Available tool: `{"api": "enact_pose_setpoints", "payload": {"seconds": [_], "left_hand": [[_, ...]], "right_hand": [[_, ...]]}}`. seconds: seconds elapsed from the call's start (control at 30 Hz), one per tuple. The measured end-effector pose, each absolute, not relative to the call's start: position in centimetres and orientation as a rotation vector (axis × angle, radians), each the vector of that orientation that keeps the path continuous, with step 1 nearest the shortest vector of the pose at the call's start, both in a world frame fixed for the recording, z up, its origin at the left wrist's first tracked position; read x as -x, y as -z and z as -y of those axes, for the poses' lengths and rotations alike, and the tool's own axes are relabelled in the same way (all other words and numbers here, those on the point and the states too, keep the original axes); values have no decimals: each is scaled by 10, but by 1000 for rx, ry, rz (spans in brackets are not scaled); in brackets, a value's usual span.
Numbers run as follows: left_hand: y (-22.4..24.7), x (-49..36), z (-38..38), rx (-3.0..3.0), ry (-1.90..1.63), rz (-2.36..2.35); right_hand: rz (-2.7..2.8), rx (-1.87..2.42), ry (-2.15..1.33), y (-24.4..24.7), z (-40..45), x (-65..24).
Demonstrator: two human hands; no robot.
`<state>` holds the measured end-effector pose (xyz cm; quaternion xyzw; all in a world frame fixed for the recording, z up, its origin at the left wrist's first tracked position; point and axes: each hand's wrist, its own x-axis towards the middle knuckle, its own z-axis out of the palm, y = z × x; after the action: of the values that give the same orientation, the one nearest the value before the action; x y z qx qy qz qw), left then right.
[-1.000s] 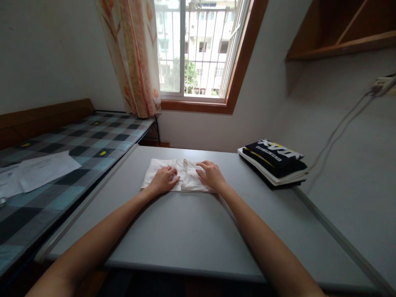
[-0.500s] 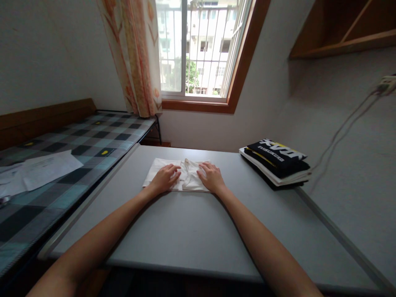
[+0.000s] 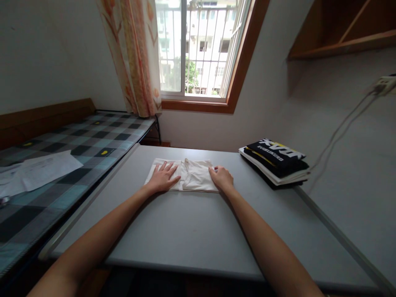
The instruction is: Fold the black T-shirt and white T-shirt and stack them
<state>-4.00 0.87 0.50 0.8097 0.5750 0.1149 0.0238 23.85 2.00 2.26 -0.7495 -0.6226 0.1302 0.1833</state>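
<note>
A white T-shirt (image 3: 198,175), folded into a flat rectangle with its neckline near the middle, lies on the grey table (image 3: 173,231). Flat on its left half rests my left hand (image 3: 162,177), fingers spread. My right hand (image 3: 222,177) is at the shirt's right edge, its thumb on the cloth and its other fingers curled around the side. Part of the edge is hidden under that hand.
A stack of folded dark and white clothes (image 3: 275,163) sits at the table's right side by the wall. On the left is a bed with a checked mattress (image 3: 123,138) and papers (image 3: 46,169) on it. A window (image 3: 201,53) is ahead.
My left hand has flattened and spread its fingers on the shirt. My right hand has slid right, from the top of the cloth to its right edge, and its fingers have curled.
</note>
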Motion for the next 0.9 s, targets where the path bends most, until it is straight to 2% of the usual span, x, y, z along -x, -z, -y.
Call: {"api": "enact_pose_setpoints", "payload": {"seconds": [0.2,0.3,0.4,0.53,0.63,0.7,0.8,0.9], "left_hand": [[-23,71,-16,-2394,-602,-2053],[-26,90,-18,-2151,-611,-2298],[-23,103,-23,-1909,-562,-2352],[-10,100,-27,-1941,-672,-2174],[0,84,-25,-2222,-791,-1888],[5,74,-21,-2431,-751,-1714],[7,64,-16,-2579,-692,-1575],[4,60,-15,-2456,-861,-1462]], "right_hand": [[1690,1927,-758,-18,-31,-251],[1695,1821,-831,-19,-29,-251],[1650,1784,-931,-28,-24,-252],[1460,1738,-1055,-51,-18,-270],[1304,1628,-1112,-71,-16,-289],[1239,1561,-1130,-85,-16,-293],[1248,1509,-1129,-107,-17,-276],[1363,1404,-1116,-124,-20,-237]]}}
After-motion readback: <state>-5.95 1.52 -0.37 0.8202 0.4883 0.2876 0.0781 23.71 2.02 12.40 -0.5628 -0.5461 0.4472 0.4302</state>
